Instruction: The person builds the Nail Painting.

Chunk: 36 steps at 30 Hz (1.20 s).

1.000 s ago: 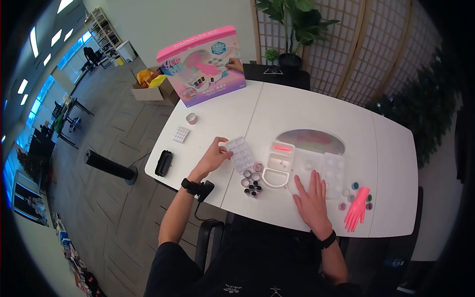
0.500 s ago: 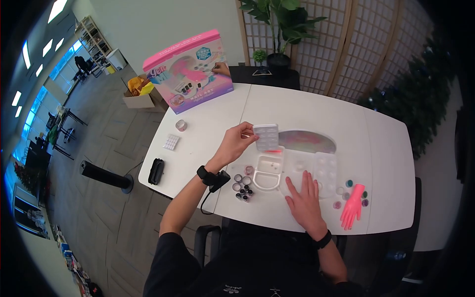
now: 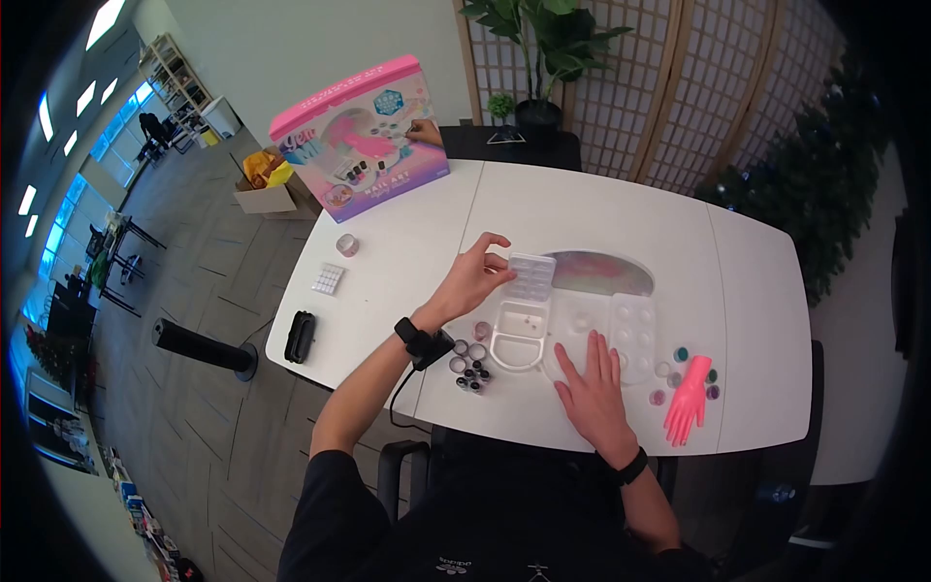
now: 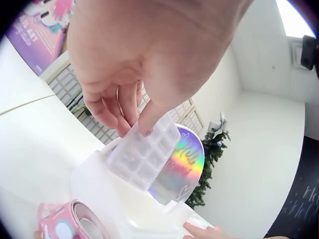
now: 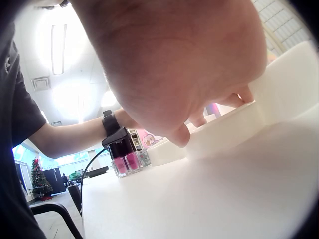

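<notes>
The left hand (image 3: 470,283) pinches a clear gridded tray (image 3: 532,278) by one edge between thumb and fingers, the rest of the tray reaching out past the fingertips, tilted, in front of the shiny mirror (image 3: 603,273). With so little of the slick plastic gripped, it could pivot or slip, and a drop would likely land on the white dish (image 3: 519,336) just nearer the body; whether tray and dish touch, I cannot tell. Pushed too far forward, the tray might scrape or knock the mirror. The right hand (image 3: 593,393) is open, fingers straight and spread, holding nothing, its fingertips resting on the white base (image 3: 572,335); uneven pressure there could shift the base and jolt the mirror along with it. The black-capped bottles (image 3: 474,376) stand close together on the body side of the left hand, with a pink tub (image 3: 481,332) between, so a low wrist or the trailing cable (image 3: 392,403) could topple several at once. To the right of the right hand lies the pink plastic hand (image 3: 688,400) with small pots on both sides, which a careless sideways sweep could scatter
</notes>
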{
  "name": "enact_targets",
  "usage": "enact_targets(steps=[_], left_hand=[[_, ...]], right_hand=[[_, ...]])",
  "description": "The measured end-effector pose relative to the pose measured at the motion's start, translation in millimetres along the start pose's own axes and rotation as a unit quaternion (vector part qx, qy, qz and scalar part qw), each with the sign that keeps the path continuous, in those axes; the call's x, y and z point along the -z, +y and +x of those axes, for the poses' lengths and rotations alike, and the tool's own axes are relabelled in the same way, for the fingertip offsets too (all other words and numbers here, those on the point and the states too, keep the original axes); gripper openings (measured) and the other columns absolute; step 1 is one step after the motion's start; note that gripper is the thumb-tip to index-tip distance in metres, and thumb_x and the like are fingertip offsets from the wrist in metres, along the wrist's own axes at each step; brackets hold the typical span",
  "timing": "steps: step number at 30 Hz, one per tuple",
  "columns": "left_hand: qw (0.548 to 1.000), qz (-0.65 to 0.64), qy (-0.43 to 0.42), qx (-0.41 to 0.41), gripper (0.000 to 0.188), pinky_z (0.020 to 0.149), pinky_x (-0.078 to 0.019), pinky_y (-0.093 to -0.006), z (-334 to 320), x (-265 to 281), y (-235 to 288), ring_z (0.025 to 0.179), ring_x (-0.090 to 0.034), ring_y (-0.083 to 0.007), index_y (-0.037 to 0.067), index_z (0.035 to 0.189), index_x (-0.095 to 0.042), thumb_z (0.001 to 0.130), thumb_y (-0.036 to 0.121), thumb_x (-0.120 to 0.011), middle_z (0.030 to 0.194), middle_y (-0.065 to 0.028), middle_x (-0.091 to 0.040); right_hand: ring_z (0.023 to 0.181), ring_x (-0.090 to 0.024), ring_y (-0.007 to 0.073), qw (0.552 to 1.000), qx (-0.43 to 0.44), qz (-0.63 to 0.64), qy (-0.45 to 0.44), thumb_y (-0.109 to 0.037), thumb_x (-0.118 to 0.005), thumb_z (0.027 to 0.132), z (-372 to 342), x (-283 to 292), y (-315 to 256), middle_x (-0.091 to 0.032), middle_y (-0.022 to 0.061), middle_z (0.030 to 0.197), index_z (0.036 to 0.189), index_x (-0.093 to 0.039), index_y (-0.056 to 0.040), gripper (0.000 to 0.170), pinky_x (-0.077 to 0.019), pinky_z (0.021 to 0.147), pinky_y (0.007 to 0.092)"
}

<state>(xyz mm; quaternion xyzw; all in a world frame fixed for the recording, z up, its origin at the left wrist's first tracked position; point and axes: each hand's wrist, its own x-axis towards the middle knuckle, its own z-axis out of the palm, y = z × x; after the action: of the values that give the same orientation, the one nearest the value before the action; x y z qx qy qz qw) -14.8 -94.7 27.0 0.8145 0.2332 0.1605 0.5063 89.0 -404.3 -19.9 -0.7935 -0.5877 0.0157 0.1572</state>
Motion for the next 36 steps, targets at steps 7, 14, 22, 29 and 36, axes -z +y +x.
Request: enact_targets(steps=[7, 14, 22, 29, 36], left_hand=[[1.0, 0.006, -0.013, 0.012, 0.048, 0.09, -0.0582, -0.0338, 9, -1, -13, 0.096, -0.076, -0.0178, 0.002, 0.141, -0.052, 0.102, 0.011, -0.079, 0.1, -0.0105, -0.079], [0.998, 0.064, -0.018, -0.008, 0.052, 0.088, -0.0601, -0.0371, -2, 0, -12, 0.099, -0.076, -0.0236, 0.002, 0.142, -0.051, 0.1, 0.013, -0.08, 0.11, -0.0143, -0.076], [0.992, 0.125, -0.006, -0.033, 0.02, 0.085, -0.0587, -0.0359, -76, 34, -8, 0.098, -0.071, -0.0204, 0.003, 0.123, -0.07, 0.105, 0.011, -0.071, 0.115, -0.0102, -0.072], [0.986, 0.156, -0.056, -0.016, 0.015, 0.089, -0.0586, -0.0368, -146, 35, -35, 0.103, -0.072, -0.0254, 0.006, 0.114, -0.079, 0.101, 0.003, -0.072, 0.115, -0.011, -0.069], [0.984, 0.157, -0.085, 0.011, 0.02, 0.095, -0.0588, -0.0388, -171, 14, -42, 0.109, -0.069, -0.0265, 0.009, 0.115, -0.079, 0.097, 0.001, -0.075, 0.121, -0.0098, -0.064]], right_hand=[[0.16, -0.031, 0.0522, 1.0, 0.003, -0.006, 0.011, -0.029, -0.072, 0.104, -1, -3, 1, -0.033, 0.0383, 0.169, 0.164, -0.052, -0.0169, 0.064, -0.0263, 0.13, 0.0631], [0.159, -0.031, 0.0523, 1.0, 0.003, -0.013, 0.006, -0.028, -0.072, 0.104, 0, -5, 2, -0.033, 0.038, 0.169, 0.163, -0.053, -0.0172, 0.063, -0.0271, 0.129, 0.0634], [0.156, -0.034, 0.0526, 0.999, -0.02, 0.029, -0.008, -0.023, -0.076, 0.1, 7, 8, -2, -0.036, 0.0385, 0.166, 0.156, -0.059, -0.0125, 0.06, -0.0278, 0.129, 0.0629], [0.155, -0.036, 0.0513, 0.994, -0.051, 0.093, 0.012, -0.02, -0.076, 0.099, 7, 26, -10, -0.036, 0.0335, 0.168, 0.146, -0.065, -0.0068, 0.049, -0.0297, 0.129, 0.0583], [0.151, -0.042, 0.0467, 0.987, -0.073, 0.138, 0.024, -0.016, -0.071, 0.102, -5, 37, -14, -0.042, 0.0271, 0.166, 0.138, -0.068, -0.0062, 0.037, -0.0333, 0.126, 0.0549]])
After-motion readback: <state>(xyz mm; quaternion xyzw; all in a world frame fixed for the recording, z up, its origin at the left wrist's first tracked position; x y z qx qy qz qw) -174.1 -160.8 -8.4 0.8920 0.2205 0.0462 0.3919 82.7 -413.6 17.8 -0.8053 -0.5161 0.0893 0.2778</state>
